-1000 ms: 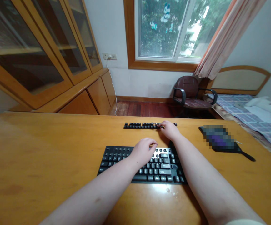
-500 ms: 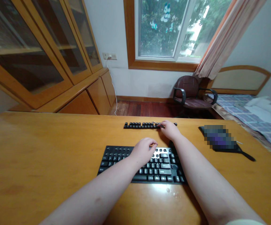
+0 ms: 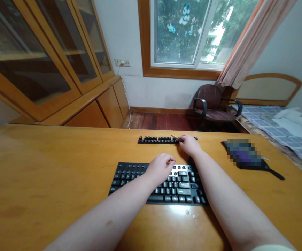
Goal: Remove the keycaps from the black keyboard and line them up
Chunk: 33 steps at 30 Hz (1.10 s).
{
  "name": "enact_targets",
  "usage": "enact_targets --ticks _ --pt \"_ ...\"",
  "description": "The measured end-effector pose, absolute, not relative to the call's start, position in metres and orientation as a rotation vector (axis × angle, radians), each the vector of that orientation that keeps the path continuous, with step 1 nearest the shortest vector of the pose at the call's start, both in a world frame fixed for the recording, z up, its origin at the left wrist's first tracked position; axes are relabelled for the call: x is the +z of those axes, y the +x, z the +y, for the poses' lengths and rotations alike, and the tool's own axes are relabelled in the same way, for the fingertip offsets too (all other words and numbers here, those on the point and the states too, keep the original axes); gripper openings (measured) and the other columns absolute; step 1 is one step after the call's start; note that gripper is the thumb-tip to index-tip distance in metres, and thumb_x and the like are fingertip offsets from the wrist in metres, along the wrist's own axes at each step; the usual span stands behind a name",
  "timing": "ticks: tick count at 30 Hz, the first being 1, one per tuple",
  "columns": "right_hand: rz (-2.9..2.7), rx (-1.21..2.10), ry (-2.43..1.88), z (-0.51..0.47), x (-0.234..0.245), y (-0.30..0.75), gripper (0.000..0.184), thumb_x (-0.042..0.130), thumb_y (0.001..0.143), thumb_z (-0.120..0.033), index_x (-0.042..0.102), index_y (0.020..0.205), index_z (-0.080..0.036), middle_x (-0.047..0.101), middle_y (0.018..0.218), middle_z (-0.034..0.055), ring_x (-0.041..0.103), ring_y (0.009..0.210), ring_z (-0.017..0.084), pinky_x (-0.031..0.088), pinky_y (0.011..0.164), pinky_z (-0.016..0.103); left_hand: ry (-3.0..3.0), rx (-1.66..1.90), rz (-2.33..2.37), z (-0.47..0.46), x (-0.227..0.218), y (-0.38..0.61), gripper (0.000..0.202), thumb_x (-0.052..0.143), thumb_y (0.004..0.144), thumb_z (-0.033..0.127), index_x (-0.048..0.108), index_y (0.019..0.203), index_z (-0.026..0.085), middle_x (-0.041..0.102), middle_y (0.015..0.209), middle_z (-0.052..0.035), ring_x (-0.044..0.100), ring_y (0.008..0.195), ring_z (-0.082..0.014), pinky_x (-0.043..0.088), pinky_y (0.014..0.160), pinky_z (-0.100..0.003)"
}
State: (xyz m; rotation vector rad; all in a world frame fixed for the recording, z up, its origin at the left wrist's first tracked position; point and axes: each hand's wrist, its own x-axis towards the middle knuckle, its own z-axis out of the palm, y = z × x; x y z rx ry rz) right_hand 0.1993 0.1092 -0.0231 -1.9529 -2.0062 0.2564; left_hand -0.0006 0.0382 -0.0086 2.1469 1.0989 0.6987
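A black keyboard (image 3: 183, 191) lies on the wooden desk, with gaps in its upper rows where no keycaps sit. My left hand (image 3: 159, 168) rests over its upper middle, fingers loosely curved, thumb and forefinger apart, nothing visible between them. Farther back, black keycaps (image 3: 151, 140) stand in two rows near the desk's far edge. Over the right part of these rows, my right hand (image 3: 188, 144) pinches slim silver tweezers (image 3: 174, 136), whose tips point left above the keycaps. Its fingers hide some of the keycaps.
The wooden desk (image 3: 62, 167) spreads out on both sides. A dark, partly blurred item (image 3: 252, 167) with a black strap lies at right. Beyond the desk are a glass-fronted cabinet (image 3: 80, 87), an office chair (image 3: 210, 101) and a bed (image 3: 265, 116).
The tweezers and my right hand have shifted very slightly, the tips a touch higher and to the right. My left hand and the keyboard stay still.
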Motion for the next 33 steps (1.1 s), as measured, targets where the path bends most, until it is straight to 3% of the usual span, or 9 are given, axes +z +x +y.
enact_targets --ticks 19,26,33 --pt "-1.937 0.193 -1.958 0.111 -0.027 0.205 0.023 0.050 0.076 -0.016 0.067 0.090 -0.021 0.064 0.096 0.0054 0.057 0.087 0.017 0.040 0.076 0.024 2.143 0.696 1.100 0.039 -0.010 -0.001 0.018 0.048 0.082 0.021 0.064 0.087 0.019 0.065 0.092 -0.0030 0.058 0.089 -0.0184 0.045 0.082 -0.031" --pt "-1.873 0.214 -1.989 0.111 -0.029 0.210 0.019 0.058 0.074 -0.028 0.067 0.089 -0.022 0.064 0.091 0.0046 0.057 0.083 0.017 0.040 0.071 0.024 2.137 0.683 1.098 0.037 -0.006 -0.001 0.018 0.047 0.082 0.022 0.064 0.086 0.019 0.065 0.091 -0.0037 0.058 0.090 -0.0186 0.045 0.081 -0.031" --pt "-1.925 0.246 -2.024 0.111 -0.027 0.206 0.018 0.057 0.074 -0.023 0.068 0.088 -0.022 0.064 0.091 0.0052 0.057 0.082 0.017 0.039 0.071 0.023 2.132 0.680 1.104 0.037 -0.006 -0.001 0.018 0.048 0.082 0.021 0.064 0.088 0.019 0.065 0.093 -0.0035 0.058 0.090 -0.0188 0.045 0.082 -0.032"
